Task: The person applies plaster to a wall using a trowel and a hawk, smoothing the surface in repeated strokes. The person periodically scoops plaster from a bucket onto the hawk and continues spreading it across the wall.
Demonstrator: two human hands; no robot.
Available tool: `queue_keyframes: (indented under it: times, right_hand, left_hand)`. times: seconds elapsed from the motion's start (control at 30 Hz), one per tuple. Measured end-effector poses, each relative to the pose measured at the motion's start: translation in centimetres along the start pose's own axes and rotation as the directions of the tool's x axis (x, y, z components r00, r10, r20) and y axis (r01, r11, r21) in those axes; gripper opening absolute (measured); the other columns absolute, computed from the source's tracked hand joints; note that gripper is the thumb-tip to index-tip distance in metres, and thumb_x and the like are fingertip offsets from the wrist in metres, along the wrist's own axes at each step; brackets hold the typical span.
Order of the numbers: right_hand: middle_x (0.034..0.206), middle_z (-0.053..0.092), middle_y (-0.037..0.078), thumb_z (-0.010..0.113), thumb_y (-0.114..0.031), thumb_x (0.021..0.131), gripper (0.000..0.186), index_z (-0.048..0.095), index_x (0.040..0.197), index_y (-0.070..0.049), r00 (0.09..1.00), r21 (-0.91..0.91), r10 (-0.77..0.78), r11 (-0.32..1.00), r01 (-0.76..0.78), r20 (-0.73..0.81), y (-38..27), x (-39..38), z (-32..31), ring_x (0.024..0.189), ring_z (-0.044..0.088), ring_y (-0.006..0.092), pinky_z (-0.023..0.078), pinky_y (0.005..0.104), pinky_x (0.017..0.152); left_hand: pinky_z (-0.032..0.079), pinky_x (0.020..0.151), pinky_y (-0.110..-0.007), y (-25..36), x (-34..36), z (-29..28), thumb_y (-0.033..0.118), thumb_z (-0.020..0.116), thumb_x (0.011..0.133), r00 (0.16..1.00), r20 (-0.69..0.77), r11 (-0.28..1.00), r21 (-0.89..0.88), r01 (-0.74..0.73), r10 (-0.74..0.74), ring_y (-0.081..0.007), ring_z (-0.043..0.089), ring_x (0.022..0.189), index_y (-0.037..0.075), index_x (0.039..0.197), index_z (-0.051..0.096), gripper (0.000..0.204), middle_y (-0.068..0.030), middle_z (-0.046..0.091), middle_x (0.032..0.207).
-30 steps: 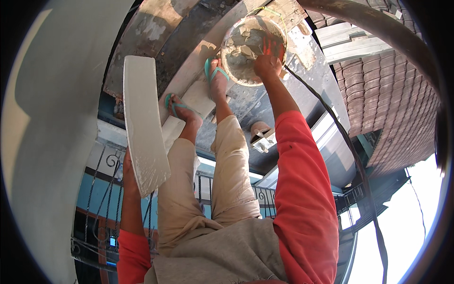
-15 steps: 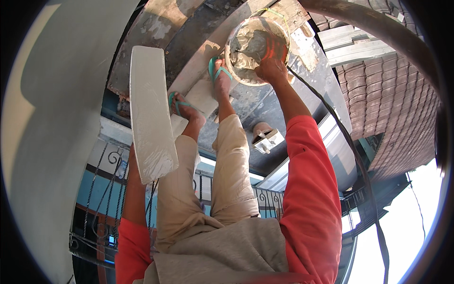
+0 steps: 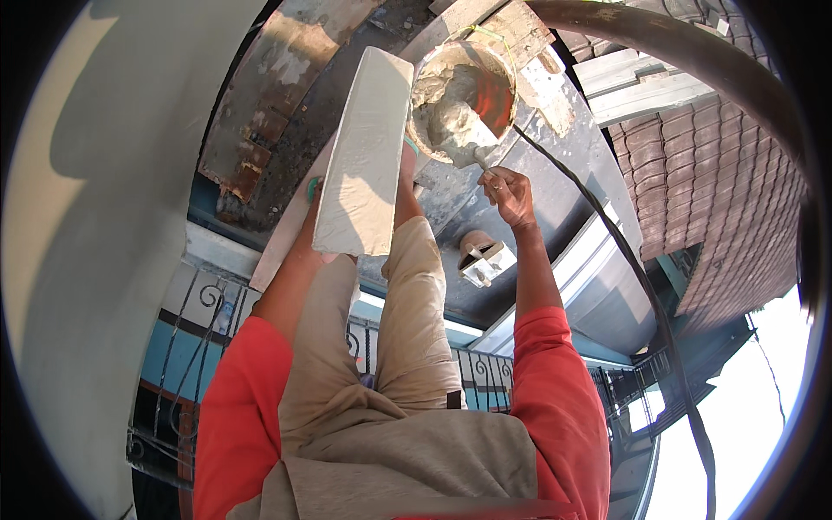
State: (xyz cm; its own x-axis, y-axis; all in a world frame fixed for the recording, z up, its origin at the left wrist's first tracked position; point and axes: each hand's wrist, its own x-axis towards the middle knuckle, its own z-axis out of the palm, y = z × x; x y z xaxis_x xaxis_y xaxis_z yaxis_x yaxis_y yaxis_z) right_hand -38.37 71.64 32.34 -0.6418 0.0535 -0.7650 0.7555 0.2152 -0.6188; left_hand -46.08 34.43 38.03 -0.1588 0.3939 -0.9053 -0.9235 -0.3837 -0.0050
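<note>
My right hand (image 3: 510,196) is closed round the handle of a trowel (image 3: 482,133). Its blade, heaped with wet grey mortar (image 3: 452,121), is at the near side of a round bucket (image 3: 418,137). Red shows on the bucket's inner wall, and more mortar lies inside. From the left, my left forearm (image 3: 291,284) reaches up behind a long, pale plastering float (image 3: 364,156), which it holds up beside the bucket. The float's face is smeared with a thin wet film, and it hides my left hand's fingers.
My feet, in green flip-flops (image 3: 313,189), stand on planks behind the float. A small box-shaped metal piece (image 3: 487,263) lies below my right hand. A black cable (image 3: 598,204) runs down the right, near roof tiles (image 3: 693,165). A plastered wall (image 3: 113,217) rises at left.
My right hand has drawn back out of the bucket toward me, bringing up the trowel with mortar. The float has swung right and up, close against the bucket.
</note>
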Motion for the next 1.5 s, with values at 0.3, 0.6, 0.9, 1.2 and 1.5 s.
queue_keyframes:
  times: [0.3,0.6,0.9,1.2,1.5]
  right_hand:
    - [0.098,0.072,0.014,0.071,-0.009,0.089,0.018,0.073,0.104,0.000,0.753,-0.208,-0.424,0.905,0.371,-0.503,-4.8,-5.4,8.2,0.082,0.064,0.0229,0.052,0.0342,0.077]
    - [0.116,0.068,0.017,0.082,-0.008,0.083,0.034,0.071,0.115,-0.005,0.667,-0.381,-0.473,0.877,0.292,-0.576,-2.5,-5.1,11.2,0.105,0.063,0.0410,0.051,0.0468,0.093]
    - [0.102,0.068,0.016,0.073,-0.026,0.095,0.026,0.070,0.101,0.000,0.746,-0.417,-0.289,0.909,0.016,-0.600,0.8,-1.5,9.5,0.095,0.062,0.0392,0.051,0.0499,0.087]
    - [0.120,0.070,0.027,0.068,-0.034,0.097,0.045,0.067,0.127,0.000,0.911,-0.608,-0.138,0.781,-0.141,-0.389,-0.5,6.4,7.0,0.115,0.065,0.0438,0.051,0.0506,0.102]
    - [0.111,0.076,0.021,0.068,-0.024,0.099,0.036,0.071,0.125,0.000,0.959,-0.609,-0.258,0.744,0.275,0.118,-9.9,-10.3,6.5,0.102,0.074,0.0345,0.059,0.0456,0.087]
  left_hand:
    - [0.054,0.109,-0.045,-4.0,1.7,0.9,0.049,0.055,0.107,0.954,0.279,0.987,-0.085,0.136,-0.108,-0.0243,0.061,0.135,0.012,0.159,0.044,0.065,-0.0083,0.056,0.154]
    - [0.054,0.108,-0.045,-3.4,1.4,0.0,0.045,0.057,0.106,0.944,0.311,0.991,-0.045,0.129,-0.109,-0.0242,0.062,0.133,0.011,0.157,0.045,0.062,-0.0090,0.058,0.152]
    - [0.054,0.108,-0.044,0.6,-1.5,-3.8,0.040,0.060,0.105,0.973,0.230,1.000,0.002,0.008,-0.008,-0.0240,0.063,0.131,0.010,0.155,0.047,0.060,-0.0098,0.059,0.149]
    - [0.054,0.107,-0.043,0.6,-8.8,-5.4,0.036,0.063,0.105,0.973,0.170,0.987,-0.060,-0.146,0.155,-0.0238,0.064,0.129,0.009,0.154,0.048,0.058,-0.0105,0.061,0.147]
    - [0.054,0.106,-0.043,-3.0,-22.2,2.3,0.031,0.065,0.104,0.850,0.318,0.908,-0.161,-0.387,0.419,-0.0237,0.065,0.127,0.008,0.152,0.050,0.056,-0.0113,0.062,0.145]
